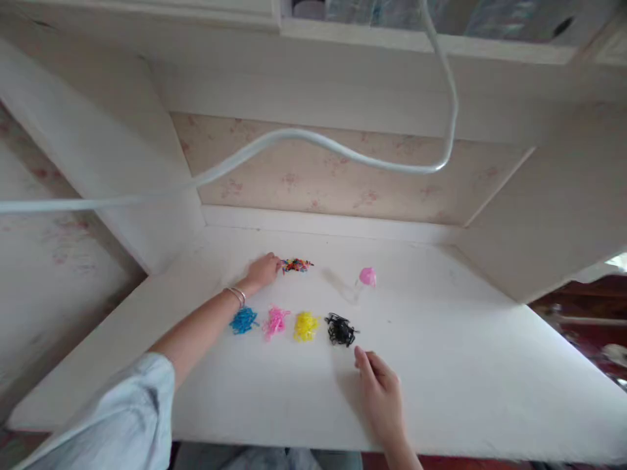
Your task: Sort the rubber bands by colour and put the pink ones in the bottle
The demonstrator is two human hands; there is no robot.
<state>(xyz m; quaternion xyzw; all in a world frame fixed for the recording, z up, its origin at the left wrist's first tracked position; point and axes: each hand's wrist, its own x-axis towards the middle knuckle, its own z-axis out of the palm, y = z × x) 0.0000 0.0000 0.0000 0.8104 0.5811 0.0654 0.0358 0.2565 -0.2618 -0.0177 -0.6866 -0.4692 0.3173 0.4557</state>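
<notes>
My left hand (pixel 264 269) reaches far over the table, its fingers pinched at the left edge of a mixed-colour pile of small rubber bands (pixel 298 265). Below it, in a row, lie separate piles: blue bands (pixel 243 320) beside my left forearm, pink bands (pixel 275 322), yellow bands (pixel 305 326) and black bands (pixel 340 329). My right hand (pixel 379 385) is closed just in front of the black pile, thumb against the curled fingers; whether anything small is between them is hidden.
A pink object (pixel 367 277) with a clear part beside it rests on the white table (pixel 441 365) at right of the mixed pile. A white cable (pixel 304 136) crosses high in front. Side panels (pixel 529 189) and a low overhead shelf (pixel 343 78) enclose the table.
</notes>
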